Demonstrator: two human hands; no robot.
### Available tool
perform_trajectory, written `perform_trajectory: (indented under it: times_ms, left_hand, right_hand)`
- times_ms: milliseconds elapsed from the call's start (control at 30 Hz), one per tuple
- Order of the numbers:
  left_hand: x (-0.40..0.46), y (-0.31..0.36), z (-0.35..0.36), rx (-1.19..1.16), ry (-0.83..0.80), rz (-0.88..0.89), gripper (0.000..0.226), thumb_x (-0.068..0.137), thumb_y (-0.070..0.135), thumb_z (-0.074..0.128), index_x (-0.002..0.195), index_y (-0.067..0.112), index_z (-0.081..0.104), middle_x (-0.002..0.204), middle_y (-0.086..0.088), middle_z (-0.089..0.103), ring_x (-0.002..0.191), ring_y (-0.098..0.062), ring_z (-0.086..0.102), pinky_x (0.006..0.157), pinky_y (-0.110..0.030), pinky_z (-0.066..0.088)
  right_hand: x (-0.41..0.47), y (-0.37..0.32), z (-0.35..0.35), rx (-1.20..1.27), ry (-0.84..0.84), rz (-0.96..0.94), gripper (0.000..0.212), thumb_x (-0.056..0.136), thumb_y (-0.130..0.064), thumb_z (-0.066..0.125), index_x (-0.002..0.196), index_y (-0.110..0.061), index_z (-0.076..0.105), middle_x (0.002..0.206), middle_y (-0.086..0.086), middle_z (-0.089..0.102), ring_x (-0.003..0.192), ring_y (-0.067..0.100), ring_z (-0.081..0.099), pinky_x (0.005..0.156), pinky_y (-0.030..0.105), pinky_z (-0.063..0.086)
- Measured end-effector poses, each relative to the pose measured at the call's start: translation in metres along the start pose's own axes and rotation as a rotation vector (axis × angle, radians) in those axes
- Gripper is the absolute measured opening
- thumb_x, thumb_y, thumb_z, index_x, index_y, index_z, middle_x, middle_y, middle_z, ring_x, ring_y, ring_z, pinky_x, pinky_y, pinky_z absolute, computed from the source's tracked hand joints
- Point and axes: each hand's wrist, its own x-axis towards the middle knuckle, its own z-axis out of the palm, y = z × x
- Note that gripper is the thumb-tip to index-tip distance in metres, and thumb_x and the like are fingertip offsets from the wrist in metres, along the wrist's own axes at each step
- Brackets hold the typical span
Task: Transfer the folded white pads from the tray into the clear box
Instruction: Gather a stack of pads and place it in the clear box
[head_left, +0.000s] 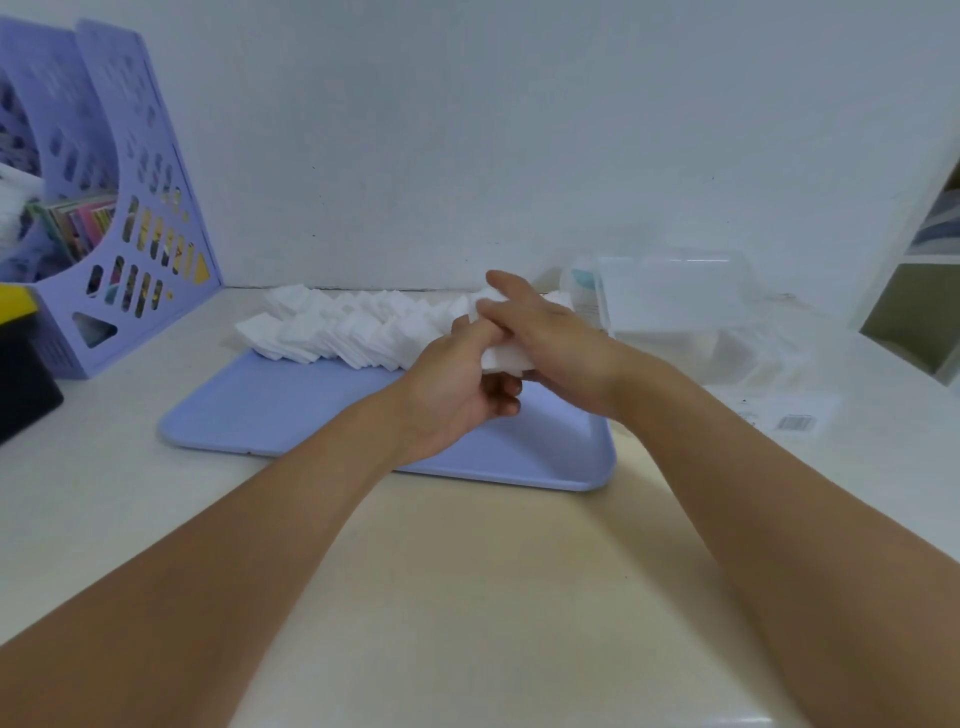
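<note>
Several folded white pads (337, 330) lie in overlapping rows along the far edge of a light blue tray (291, 410). Over the tray's right half, my left hand (457, 387) and my right hand (556, 338) together hold a small stack of white pads (501, 359). The left hand grips it from below with curled fingers; the right hand lies over the top, its index finger stretched forward. The clear box (675, 312), lid raised, stands right of the tray, with white pads showing inside.
A lavender file holder (130, 208) with books stands at the back left, a black and yellow object (21, 364) in front of it. A barcode label (795, 422) lies by the box. A shelf (930, 291) is at the far right.
</note>
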Motion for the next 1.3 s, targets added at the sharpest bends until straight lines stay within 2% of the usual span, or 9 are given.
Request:
perform_trajectory:
  times_ms: [100, 267, 400, 567, 667, 833, 933, 1167, 1300]
  left_hand:
    - [0.002, -0.002, 0.003, -0.003, 0.025, 0.076, 0.022, 0.099, 0.013, 0.043, 0.119, 0.009, 0.052, 0.080, -0.005, 0.052, 0.065, -0.014, 0.046, 0.058, -0.027, 0.043]
    - [0.009, -0.002, -0.003, 0.079, 0.148, 0.169, 0.029, 0.088, 0.023, 0.064, 0.116, 0.016, 0.062, 0.097, 0.000, 0.066, 0.081, -0.012, 0.057, 0.069, -0.026, 0.045]
    - [0.018, 0.005, 0.017, -0.093, 0.280, 0.159, 0.033, 0.087, 0.022, 0.062, 0.119, 0.015, 0.064, 0.104, -0.001, 0.072, 0.094, -0.015, 0.065, 0.081, -0.030, 0.050]
    - [0.040, 0.026, 0.067, -0.168, 0.231, 0.166, 0.038, 0.093, 0.020, 0.040, 0.113, 0.004, 0.068, 0.102, -0.012, 0.073, 0.092, -0.028, 0.067, 0.073, -0.037, 0.052]
    - [0.053, 0.025, 0.090, -0.179, 0.263, 0.138, 0.039, 0.096, 0.013, 0.042, 0.133, 0.012, 0.053, 0.105, -0.007, 0.064, 0.088, -0.019, 0.062, 0.074, -0.033, 0.051]
    - [0.059, -0.015, 0.090, 0.684, 0.255, 0.573, 0.036, 0.087, 0.033, 0.062, 0.122, 0.028, 0.055, 0.115, 0.009, 0.052, 0.107, -0.015, 0.049, 0.086, -0.024, 0.038]
    - [0.063, -0.032, 0.080, 1.095, 0.076, 0.697, 0.034, 0.080, 0.064, 0.054, 0.088, 0.032, 0.064, 0.096, 0.019, 0.060, 0.102, -0.011, 0.049, 0.090, -0.024, 0.039]
    - [0.067, -0.039, 0.075, 1.163, 0.013, 0.726, 0.052, 0.088, 0.073, 0.043, 0.053, 0.035, 0.040, 0.063, 0.017, 0.047, 0.081, -0.012, 0.046, 0.088, -0.032, 0.044]
    - [0.065, -0.041, 0.079, 1.191, 0.057, 0.709, 0.059, 0.085, 0.073, 0.043, 0.052, 0.025, 0.049, 0.069, 0.009, 0.054, 0.090, -0.015, 0.045, 0.084, -0.026, 0.039]
  right_hand:
    - [0.006, 0.001, 0.010, 0.162, 0.051, -0.015, 0.071, 0.097, -0.049, 0.052, 0.158, -0.031, 0.020, 0.155, 0.004, 0.042, 0.120, 0.020, 0.058, 0.099, 0.036, 0.049]
    - [-0.009, -0.019, -0.016, -0.095, 0.165, -0.193, 0.038, 0.092, -0.029, 0.074, 0.126, -0.014, 0.065, 0.111, 0.008, 0.072, 0.094, 0.015, 0.072, 0.075, 0.028, 0.059]
    - [-0.013, -0.019, -0.043, -0.019, 0.134, -0.184, 0.031, 0.097, -0.022, 0.068, 0.112, 0.006, 0.067, 0.110, 0.031, 0.067, 0.100, 0.044, 0.069, 0.086, 0.051, 0.060]
    - [-0.020, -0.020, -0.062, 0.253, 0.060, -0.055, 0.037, 0.105, -0.025, 0.051, 0.127, 0.004, 0.059, 0.102, 0.014, 0.068, 0.089, 0.027, 0.068, 0.077, 0.036, 0.058]
    - [-0.028, -0.016, -0.092, 0.095, 0.192, -0.077, 0.026, 0.100, -0.020, 0.060, 0.119, -0.003, 0.066, 0.100, 0.009, 0.071, 0.086, 0.018, 0.068, 0.070, 0.029, 0.054]
    - [-0.052, -0.005, -0.146, -0.393, 0.607, 0.175, 0.037, 0.066, -0.032, 0.093, 0.084, -0.009, 0.070, 0.076, 0.007, 0.070, 0.058, 0.017, 0.064, 0.045, 0.021, 0.045]
    - [-0.052, 0.007, -0.153, -0.599, 0.547, 0.432, 0.047, 0.059, -0.038, 0.095, 0.079, -0.010, 0.063, 0.074, 0.004, 0.068, 0.066, 0.020, 0.066, 0.054, 0.026, 0.044]
    - [-0.038, 0.028, -0.145, -0.768, 0.634, 0.505, 0.051, 0.055, -0.030, 0.094, 0.081, -0.016, 0.052, 0.091, 0.004, 0.064, 0.077, 0.023, 0.063, 0.059, 0.029, 0.046]
    - [-0.031, 0.034, -0.140, -0.957, 0.653, 0.585, 0.066, 0.058, -0.041, 0.090, 0.108, -0.016, 0.055, 0.124, 0.009, 0.056, 0.122, 0.032, 0.050, 0.101, 0.050, 0.041]
